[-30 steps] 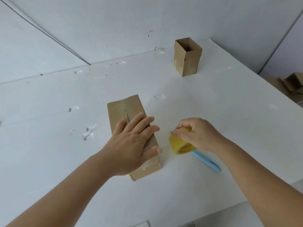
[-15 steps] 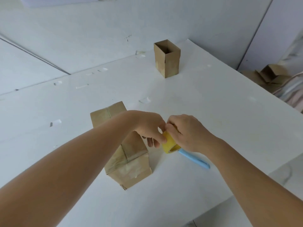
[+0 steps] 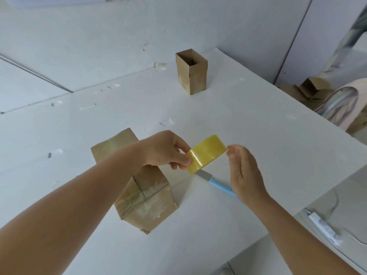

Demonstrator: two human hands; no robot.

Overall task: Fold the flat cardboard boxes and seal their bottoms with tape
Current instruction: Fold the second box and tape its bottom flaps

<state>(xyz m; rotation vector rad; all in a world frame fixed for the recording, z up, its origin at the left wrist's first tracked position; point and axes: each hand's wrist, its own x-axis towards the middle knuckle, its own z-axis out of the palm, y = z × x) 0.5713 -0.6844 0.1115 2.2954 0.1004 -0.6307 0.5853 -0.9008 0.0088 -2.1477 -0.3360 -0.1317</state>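
My left hand pinches the near left edge of a yellow tape roll and holds it above the table. Just right of the roll is my right hand, palm turned left, its loosely curved fingertips at the roll's right edge. Below my left forearm a brown cardboard box lies on its side, with its taped bottom facing me. A second box stands upright and open-topped at the far side of the white table.
A blue-handled knife lies on the table under the roll, partly behind my right hand. Bits of tape are stuck to the table on the left. More cardboard is piled beyond the table's right edge. A white tool lies lower right.
My left hand left the lying box and took the tape roll. The roll rose off the table, and my right hand let go of it and drew back to the right.
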